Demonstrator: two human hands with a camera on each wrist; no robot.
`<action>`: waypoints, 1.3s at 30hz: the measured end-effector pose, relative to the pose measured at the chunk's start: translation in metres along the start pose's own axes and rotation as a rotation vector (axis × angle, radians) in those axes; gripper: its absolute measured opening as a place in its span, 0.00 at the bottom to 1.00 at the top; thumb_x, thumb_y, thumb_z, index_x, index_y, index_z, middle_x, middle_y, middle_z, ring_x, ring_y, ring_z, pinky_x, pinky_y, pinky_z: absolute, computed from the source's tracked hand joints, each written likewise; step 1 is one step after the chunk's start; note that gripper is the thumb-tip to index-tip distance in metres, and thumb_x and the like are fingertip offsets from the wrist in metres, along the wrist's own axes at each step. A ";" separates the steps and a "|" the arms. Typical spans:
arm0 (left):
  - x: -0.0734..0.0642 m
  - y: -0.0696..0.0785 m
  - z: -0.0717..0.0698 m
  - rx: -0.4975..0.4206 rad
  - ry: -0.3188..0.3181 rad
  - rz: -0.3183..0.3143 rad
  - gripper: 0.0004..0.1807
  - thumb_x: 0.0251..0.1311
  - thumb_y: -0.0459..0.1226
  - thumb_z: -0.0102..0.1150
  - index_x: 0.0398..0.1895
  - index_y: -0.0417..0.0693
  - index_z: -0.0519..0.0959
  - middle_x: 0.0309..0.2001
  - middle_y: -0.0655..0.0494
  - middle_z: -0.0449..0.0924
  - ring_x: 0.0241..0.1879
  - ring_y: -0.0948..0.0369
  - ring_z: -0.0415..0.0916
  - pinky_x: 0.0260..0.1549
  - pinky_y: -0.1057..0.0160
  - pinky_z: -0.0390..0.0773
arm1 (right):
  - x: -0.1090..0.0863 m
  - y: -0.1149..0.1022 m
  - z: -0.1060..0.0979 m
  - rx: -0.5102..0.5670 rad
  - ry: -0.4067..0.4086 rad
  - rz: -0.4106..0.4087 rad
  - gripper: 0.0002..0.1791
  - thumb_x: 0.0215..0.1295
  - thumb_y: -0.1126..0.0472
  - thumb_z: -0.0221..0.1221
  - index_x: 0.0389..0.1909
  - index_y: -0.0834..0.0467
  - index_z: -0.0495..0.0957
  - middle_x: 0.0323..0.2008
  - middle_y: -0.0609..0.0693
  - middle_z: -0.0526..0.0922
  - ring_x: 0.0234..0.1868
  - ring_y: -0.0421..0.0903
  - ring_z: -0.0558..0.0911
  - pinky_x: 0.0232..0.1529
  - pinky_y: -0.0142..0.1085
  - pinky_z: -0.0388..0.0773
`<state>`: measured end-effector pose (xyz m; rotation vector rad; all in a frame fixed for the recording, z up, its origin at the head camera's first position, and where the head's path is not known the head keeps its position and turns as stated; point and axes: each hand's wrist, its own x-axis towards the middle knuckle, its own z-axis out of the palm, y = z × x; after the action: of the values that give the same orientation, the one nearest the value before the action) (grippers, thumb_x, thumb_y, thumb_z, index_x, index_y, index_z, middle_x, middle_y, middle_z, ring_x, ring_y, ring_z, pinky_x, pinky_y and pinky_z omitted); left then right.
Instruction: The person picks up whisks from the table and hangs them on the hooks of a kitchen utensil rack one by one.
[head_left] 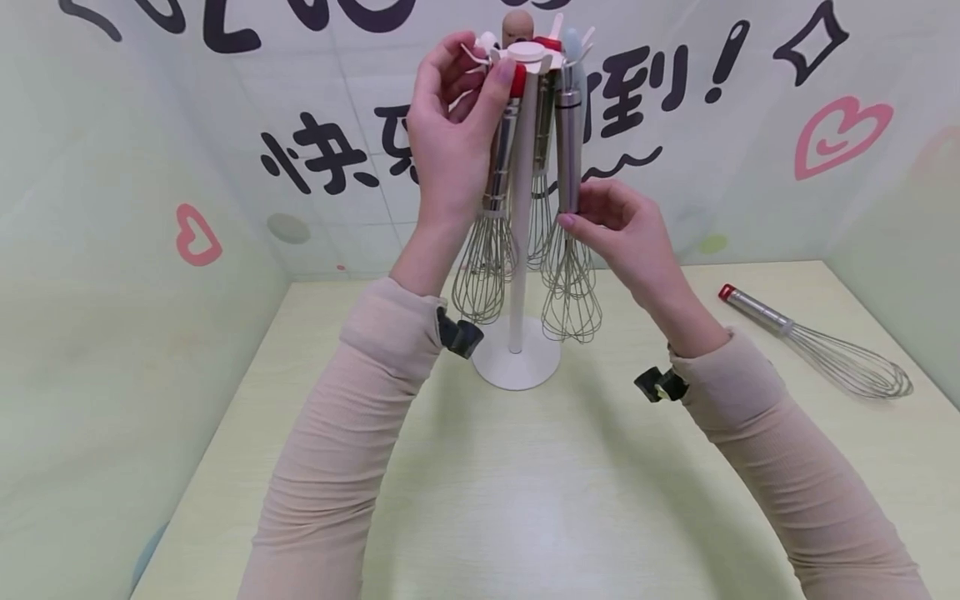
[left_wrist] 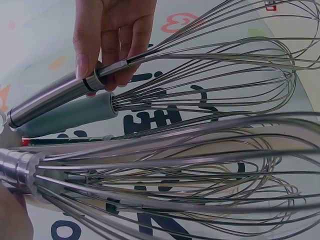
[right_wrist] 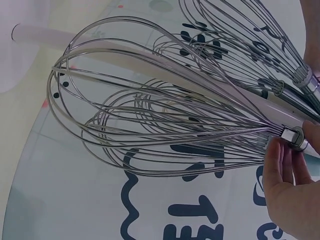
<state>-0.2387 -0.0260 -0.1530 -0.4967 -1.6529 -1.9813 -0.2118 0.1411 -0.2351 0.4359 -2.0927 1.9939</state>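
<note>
A white whisk stand (head_left: 517,372) carries several hanging wire whisks around its pole. High on the stand, my left hand (head_left: 456,133) grips the hooked top ring (head_left: 527,53), with the thumb beside the red end of a steel-handled whisk (head_left: 501,158). My right hand (head_left: 630,233) pinches the lower end of the handle of another steel whisk (head_left: 570,146), which hangs upright with its wires down. In the left wrist view, a whisk with a pale blue handle (left_wrist: 70,116) hangs behind that one. My left fingertips are partly hidden behind the ring.
On the table's right side lies a loose whisk (head_left: 757,312) with a red-tipped steel handle. A wooden handle end (head_left: 517,25) shows behind the stand's top. Printed cloth walls (head_left: 135,333) enclose the pale table (head_left: 510,500) at the back and sides.
</note>
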 end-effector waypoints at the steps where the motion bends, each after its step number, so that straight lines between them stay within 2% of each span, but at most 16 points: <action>1: 0.000 -0.001 0.000 -0.002 -0.003 -0.001 0.25 0.59 0.31 0.60 0.60 0.36 0.67 0.47 0.54 0.73 0.47 0.66 0.73 0.54 0.76 0.76 | 0.000 0.000 -0.001 -0.005 0.002 0.002 0.14 0.58 0.69 0.62 0.46 0.59 0.78 0.34 0.40 0.80 0.37 0.37 0.77 0.41 0.21 0.78; 16: 0.001 -0.001 -0.001 -0.037 -0.005 -0.019 0.25 0.59 0.31 0.59 0.59 0.38 0.66 0.48 0.55 0.72 0.47 0.66 0.72 0.54 0.76 0.76 | -0.001 0.000 -0.009 -0.010 0.006 -0.016 0.14 0.60 0.67 0.61 0.48 0.61 0.77 0.35 0.40 0.80 0.37 0.36 0.78 0.42 0.20 0.79; 25: 0.002 -0.004 -0.002 -0.044 0.001 -0.028 0.24 0.58 0.31 0.60 0.58 0.38 0.68 0.47 0.56 0.73 0.46 0.67 0.72 0.53 0.76 0.76 | -0.007 0.008 -0.039 0.007 0.052 0.005 0.13 0.61 0.63 0.61 0.46 0.59 0.78 0.35 0.42 0.81 0.36 0.36 0.80 0.43 0.19 0.80; 28: 0.002 -0.004 -0.001 -0.047 0.002 -0.028 0.24 0.58 0.31 0.61 0.58 0.38 0.68 0.47 0.56 0.73 0.46 0.67 0.73 0.53 0.76 0.76 | -0.009 0.013 -0.051 -0.040 0.077 0.019 0.12 0.61 0.61 0.62 0.46 0.58 0.78 0.35 0.42 0.81 0.36 0.35 0.80 0.42 0.18 0.79; 35: 0.003 -0.002 -0.001 -0.055 0.003 -0.029 0.24 0.57 0.30 0.61 0.57 0.38 0.68 0.45 0.57 0.73 0.44 0.68 0.72 0.52 0.75 0.77 | -0.011 0.031 -0.080 -0.278 0.121 0.100 0.20 0.64 0.54 0.59 0.53 0.59 0.75 0.37 0.35 0.79 0.37 0.30 0.80 0.42 0.14 0.78; 39: 0.002 -0.002 -0.001 -0.062 0.008 -0.038 0.24 0.56 0.30 0.63 0.56 0.38 0.68 0.44 0.58 0.72 0.43 0.68 0.72 0.50 0.75 0.78 | -0.009 0.044 -0.097 -0.284 0.160 0.131 0.18 0.65 0.53 0.58 0.52 0.57 0.75 0.36 0.33 0.79 0.36 0.28 0.79 0.41 0.13 0.77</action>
<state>-0.2414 -0.0274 -0.1532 -0.4827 -1.6115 -2.0647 -0.2238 0.2404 -0.2739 0.0870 -2.3030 1.6919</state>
